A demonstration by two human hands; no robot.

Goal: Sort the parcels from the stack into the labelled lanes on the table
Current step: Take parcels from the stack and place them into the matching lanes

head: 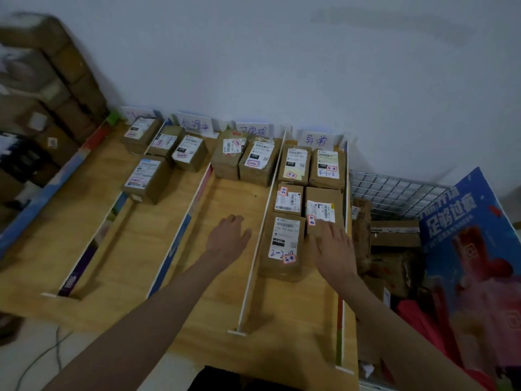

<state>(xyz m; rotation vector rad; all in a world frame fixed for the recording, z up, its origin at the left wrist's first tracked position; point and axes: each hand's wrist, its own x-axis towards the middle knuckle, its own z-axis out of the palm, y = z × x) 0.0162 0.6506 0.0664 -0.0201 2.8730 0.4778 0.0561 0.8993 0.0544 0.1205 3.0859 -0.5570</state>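
right hand point(334, 249) flat, fingers straight, on parcel point(324, 211) in rightmost lane | left hand point(228, 238) relaxed, empty | eleven parcels placed | stack point(394, 249) right of worktop point(225, 198) remains

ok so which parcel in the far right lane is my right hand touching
The right hand rests on the parcel in the middle row, right side. The parcel marked 2-2-10 lies just left, untouched.

Your stack of boxes point(42, 88) at the far left is smeared by blur and cut by the frame edge, so its labels cannot be read. The leftmost lane sign point(138, 113) is too blurred to read. Your right hand point(334, 251) covers the near end of one parcel point(324, 213). Both forearms run out of the bottom edge.
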